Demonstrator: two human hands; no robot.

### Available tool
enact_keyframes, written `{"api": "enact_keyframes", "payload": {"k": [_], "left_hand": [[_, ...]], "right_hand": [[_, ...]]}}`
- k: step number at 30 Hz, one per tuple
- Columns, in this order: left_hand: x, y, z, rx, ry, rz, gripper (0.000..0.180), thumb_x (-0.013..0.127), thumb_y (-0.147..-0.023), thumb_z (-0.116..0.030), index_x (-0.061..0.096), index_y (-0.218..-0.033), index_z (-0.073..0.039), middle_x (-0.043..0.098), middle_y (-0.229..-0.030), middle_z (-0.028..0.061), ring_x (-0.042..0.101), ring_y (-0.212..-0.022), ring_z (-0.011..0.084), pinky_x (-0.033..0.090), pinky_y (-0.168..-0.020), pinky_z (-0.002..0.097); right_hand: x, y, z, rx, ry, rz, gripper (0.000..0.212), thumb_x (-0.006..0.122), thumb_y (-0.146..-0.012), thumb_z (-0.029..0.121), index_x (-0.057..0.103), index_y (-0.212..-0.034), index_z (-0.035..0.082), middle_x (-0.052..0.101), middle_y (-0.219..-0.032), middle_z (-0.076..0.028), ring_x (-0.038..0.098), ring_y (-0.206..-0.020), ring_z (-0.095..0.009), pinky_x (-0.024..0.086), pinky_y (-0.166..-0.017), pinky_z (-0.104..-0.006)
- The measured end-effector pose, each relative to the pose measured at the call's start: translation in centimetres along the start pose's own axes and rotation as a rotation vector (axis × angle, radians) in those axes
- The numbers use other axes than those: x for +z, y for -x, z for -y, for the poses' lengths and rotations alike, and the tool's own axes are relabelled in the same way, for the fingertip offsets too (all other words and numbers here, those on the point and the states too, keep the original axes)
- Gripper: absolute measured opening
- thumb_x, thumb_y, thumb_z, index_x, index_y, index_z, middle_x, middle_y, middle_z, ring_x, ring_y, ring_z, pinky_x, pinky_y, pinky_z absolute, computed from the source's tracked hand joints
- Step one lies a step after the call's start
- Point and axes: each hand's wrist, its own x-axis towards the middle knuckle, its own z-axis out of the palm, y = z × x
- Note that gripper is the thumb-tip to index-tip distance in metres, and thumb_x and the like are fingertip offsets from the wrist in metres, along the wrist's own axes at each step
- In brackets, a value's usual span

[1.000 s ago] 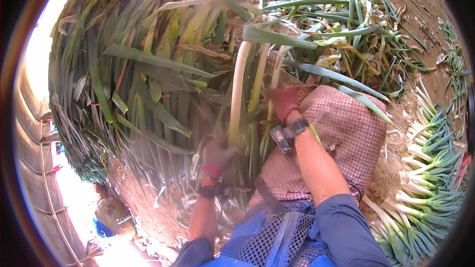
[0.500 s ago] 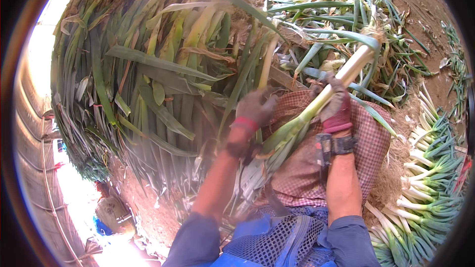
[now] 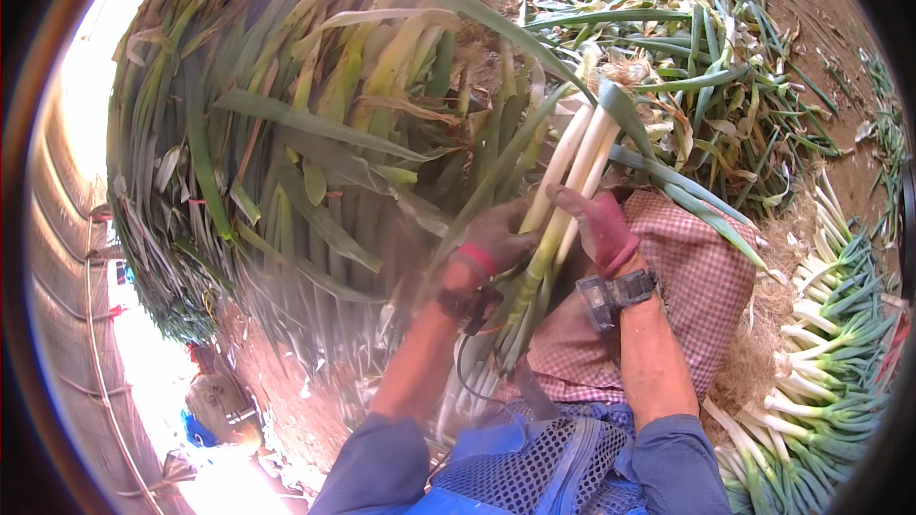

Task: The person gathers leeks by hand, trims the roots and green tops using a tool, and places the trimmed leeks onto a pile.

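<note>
A few long green onions point(image 3: 574, 164) with white shafts and rooty tips slant up over my lap, their green leaves running down toward my waist. My left hand point(image 3: 501, 236), in a dirty glove with a red cuff, closes round the shafts from the left. From the right, my right hand point(image 3: 601, 227), gloved too, grips the same shafts with its thumb along them. A long green leaf point(image 3: 477, 14) bends across above the root ends. Beneath lies a red checked cloth point(image 3: 701, 267) over my legs.
A tall heap of untrimmed green onions point(image 3: 258, 162) fills the left. Stripped leaves point(image 3: 716, 114) are piled ahead. Cleaned green onions point(image 3: 830, 353) lie in a row at the right, beside a mat of root fibres point(image 3: 763, 319). Another person point(image 3: 224, 405) is at the lower left.
My right hand has swung left and down with its green onion, which now stands steeper beside other shafts. My left hand has moved slightly right and down onto them.
</note>
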Motion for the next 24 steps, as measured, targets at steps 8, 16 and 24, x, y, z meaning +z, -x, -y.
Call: {"api": "enact_keyframes", "payload": {"k": [8, 16, 24], "left_hand": [[-1.6, 2.1, -6.0, 0.126, -0.273, -0.184, 0.075, 0.082, -0.086, -0.029, 0.052, -0.151, -0.005, 0.066, -0.136, 0.0168, 0.065, -0.121, 0.0267, 0.052, -0.101, 0.039], [-0.9, -5.7, -1.2, -0.342, -0.858, -0.393, 0.124, 0.091, -0.064, -0.056, 0.032, -0.158, -0.003, 0.044, -0.157, 0.0197, 0.046, -0.14, 0.0379, 0.043, -0.114, 0.0488], [1.4, -6.9, 1.6, -0.408, -0.632, -0.179, 0.073, 0.083, -0.076, -0.041, 0.056, -0.137, -0.01, 0.073, -0.11, 0.0218, 0.071, -0.102, 0.0405, 0.057, -0.09, 0.0484]], "right_hand": [[-1.9, 0.2, -0.5, -0.067, -0.323, -0.039, 0.027, 0.076, -0.093, 0.02, 0.074, -0.106, -0.003, 0.073, -0.099, -0.006, 0.068, -0.091, -0.016, 0.053, -0.084, -0.0314], [-0.6, 2.7, -0.4, -0.191, -0.239, -0.067, 0.024, 0.073, -0.093, 0.018, 0.072, -0.104, -0.003, 0.069, -0.095, -0.005, 0.065, -0.087, -0.017, 0.051, -0.082, -0.0312], [-1.6, 5.6, 0.2, -0.313, -0.059, 0.015, 0.02, 0.069, -0.091, 0.009, 0.069, -0.105, -0.005, 0.07, -0.098, -0.009, 0.067, -0.091, -0.021, 0.054, -0.082, -0.0332]]}}
